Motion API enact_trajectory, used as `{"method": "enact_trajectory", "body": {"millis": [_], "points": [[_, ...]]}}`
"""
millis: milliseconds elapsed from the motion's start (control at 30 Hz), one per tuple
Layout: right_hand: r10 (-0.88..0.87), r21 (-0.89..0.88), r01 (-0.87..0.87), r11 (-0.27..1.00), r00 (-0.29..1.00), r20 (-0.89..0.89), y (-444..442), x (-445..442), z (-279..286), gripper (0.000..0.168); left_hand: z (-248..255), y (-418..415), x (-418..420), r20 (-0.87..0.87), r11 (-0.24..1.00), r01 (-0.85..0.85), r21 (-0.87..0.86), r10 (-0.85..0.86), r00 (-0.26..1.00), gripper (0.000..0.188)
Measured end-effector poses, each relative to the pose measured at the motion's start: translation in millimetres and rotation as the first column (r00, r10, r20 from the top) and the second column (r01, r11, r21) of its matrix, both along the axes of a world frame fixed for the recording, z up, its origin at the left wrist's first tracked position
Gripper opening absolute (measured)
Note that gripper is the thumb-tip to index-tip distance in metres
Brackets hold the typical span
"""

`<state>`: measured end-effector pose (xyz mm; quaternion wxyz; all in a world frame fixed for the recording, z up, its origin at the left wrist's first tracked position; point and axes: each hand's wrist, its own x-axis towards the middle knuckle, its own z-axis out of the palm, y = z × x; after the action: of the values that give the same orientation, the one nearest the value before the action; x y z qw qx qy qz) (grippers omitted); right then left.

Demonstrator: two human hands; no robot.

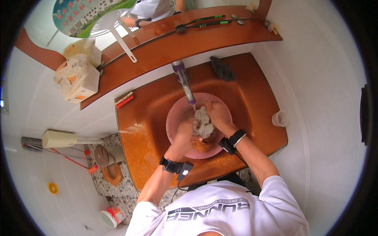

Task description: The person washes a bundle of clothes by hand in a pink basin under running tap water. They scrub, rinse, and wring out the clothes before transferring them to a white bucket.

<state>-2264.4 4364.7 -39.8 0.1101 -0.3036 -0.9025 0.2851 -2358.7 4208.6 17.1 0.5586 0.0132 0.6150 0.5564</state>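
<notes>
A pink plastic basin [174, 115] stands in the orange-brown sink [153, 109], under the faucet [186, 84]. A thin stream of water runs from the spout into it. Between my hands is a bunched grey cloth [203, 124], held over the basin. My left hand [186, 129], somewhat blurred, grips the cloth from the left. On its other side my right hand [218, 115] has hold of it, the fingertips partly hidden. Below the cloth, something orange-brown [203, 146] lies in the basin.
A scrub brush [124, 99] lies at the sink's left corner, and a dark mesh scrubber [222, 69] behind the faucet. On the right edge stands a clear plastic cup [280, 119]. The wooden shelf [165, 48] above holds toothbrushes [203, 26], a hand fan [118, 35] and a tissue pack [78, 78].
</notes>
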Motion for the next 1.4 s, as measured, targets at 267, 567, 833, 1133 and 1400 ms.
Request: {"method": "enact_trajectory", "body": {"millis": [267, 567, 833, 1133, 1400], "points": [[0.037, 0.265, -0.057, 0.962, 0.996, 0.081, -20, 1, -37, 0.039, -115, -13, -64, -0.065, 0.990, -0.104, 0.098, 0.111, 0.992, 0.037], [0.105, -0.036, -0.099, 0.994, 0.970, 0.221, -6, -15, -40, 0.046, -168, -7, -53, -0.267, 0.994, -0.091, -0.066, 0.070, 0.961, 0.034], [-0.017, -0.883, -0.148, 0.446, 0.985, -0.174, -47, -28, -3, 0.041, -87, -6, -51, 0.244, 0.962, -0.103, 0.253, 0.040, 0.969, 0.036], [0.161, -0.272, -0.287, 0.919, 0.900, -0.406, -66, -8, 66, 0.022, -55, 1, -34, -0.440, 0.788, 0.451, 0.419, -0.258, 0.860, 0.032], [-0.035, 0.030, 0.052, 0.998, 0.907, -0.419, -70, -8, 70, 0.026, -34, 14, -5, 0.005, 0.847, 0.084, 0.524, -0.102, 0.995, 0.027]]}}
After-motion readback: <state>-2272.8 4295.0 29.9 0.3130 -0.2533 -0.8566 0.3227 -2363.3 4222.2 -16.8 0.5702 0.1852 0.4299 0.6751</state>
